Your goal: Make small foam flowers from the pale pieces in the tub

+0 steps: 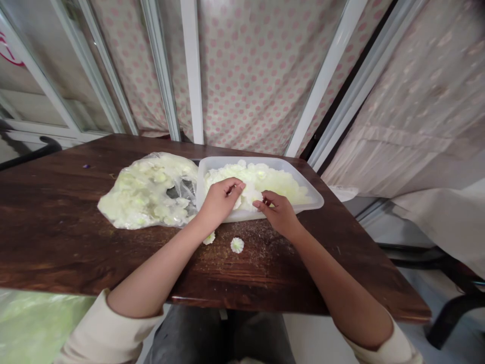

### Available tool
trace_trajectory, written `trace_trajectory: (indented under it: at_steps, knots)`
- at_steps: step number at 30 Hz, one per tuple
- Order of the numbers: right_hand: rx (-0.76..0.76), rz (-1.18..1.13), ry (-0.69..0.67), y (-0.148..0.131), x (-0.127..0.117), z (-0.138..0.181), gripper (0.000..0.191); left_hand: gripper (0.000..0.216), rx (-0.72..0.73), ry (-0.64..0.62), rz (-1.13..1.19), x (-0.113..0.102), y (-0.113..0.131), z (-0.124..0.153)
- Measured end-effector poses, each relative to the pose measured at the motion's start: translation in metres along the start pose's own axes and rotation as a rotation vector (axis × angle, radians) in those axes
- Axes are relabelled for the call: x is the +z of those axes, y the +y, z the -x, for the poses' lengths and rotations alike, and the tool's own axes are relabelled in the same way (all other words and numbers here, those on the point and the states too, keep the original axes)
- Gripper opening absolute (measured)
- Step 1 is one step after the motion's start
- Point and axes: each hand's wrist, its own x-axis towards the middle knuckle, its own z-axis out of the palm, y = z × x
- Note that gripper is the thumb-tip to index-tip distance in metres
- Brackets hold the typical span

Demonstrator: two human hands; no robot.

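Over the near side of a translucent white plastic tub (316, 200), my left hand (220, 199) pinches a pale white artificial flower (250, 194) between thumb and fingertips. From the other side, my right hand (280, 211) closes its thumb and fingers on the flower's right edge. Whether this is one flower or layered petals, I cannot tell. A heap of similar white-green flowers (280, 179) fills much of the tub. Two loose flower heads lie on the table in front: one in plain sight (237, 245), the other (209, 238) partly behind my left forearm.
Left of the tub, touching it, lies a clear plastic bag (147, 189) of pale flowers. The dark wooden table (56, 222) carries scattered bits near its front. Another pale green bag (41, 326) sits below at the left. Dotted curtains (246, 76) hang behind; black chair parts (454, 313) stand at right.
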Motion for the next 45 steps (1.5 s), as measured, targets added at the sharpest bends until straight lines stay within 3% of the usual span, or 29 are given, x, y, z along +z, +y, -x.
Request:
trace_trajectory:
  at_steps: [4, 12, 24, 34, 38, 42, 45]
  knots:
    - [0.038, -0.05, -0.02, 0.0006, -0.0002, 0.0002, 0.033, 0.019, -0.053, 0.078, -0.032, 0.0001, -0.0026, -0.0005]
    - [0.059, -0.136, -0.016, 0.0035, 0.0015, 0.0012, 0.033, 0.03, -0.052, 0.086, -0.067, -0.0005, 0.0003, 0.0001]
    - [0.056, -0.053, -0.027, 0.0005, 0.0011, 0.0022, 0.033, 0.033, -0.135, 0.143, -0.038, -0.0009, -0.0011, -0.0013]
    - [0.046, -0.026, -0.038, -0.0001, 0.0011, 0.0022, 0.033, 0.017, -0.125, 0.052, -0.095, 0.001, -0.0046, -0.0029]
    - [0.041, -0.018, -0.033, -0.0005, 0.0014, 0.0027, 0.032, 0.029, -0.153, 0.044, -0.078, 0.0011, -0.005, -0.0015]
    - [0.034, -0.014, -0.036, -0.0006, 0.001, 0.0024, 0.032, 0.029, -0.049, 0.077, -0.051, 0.0007, -0.0027, -0.0003]
    - [0.005, 0.014, -0.051, -0.0004, 0.0004, 0.0023, 0.031, 0.03, -0.005, -0.039, 0.005, 0.001, 0.0001, 0.0005]
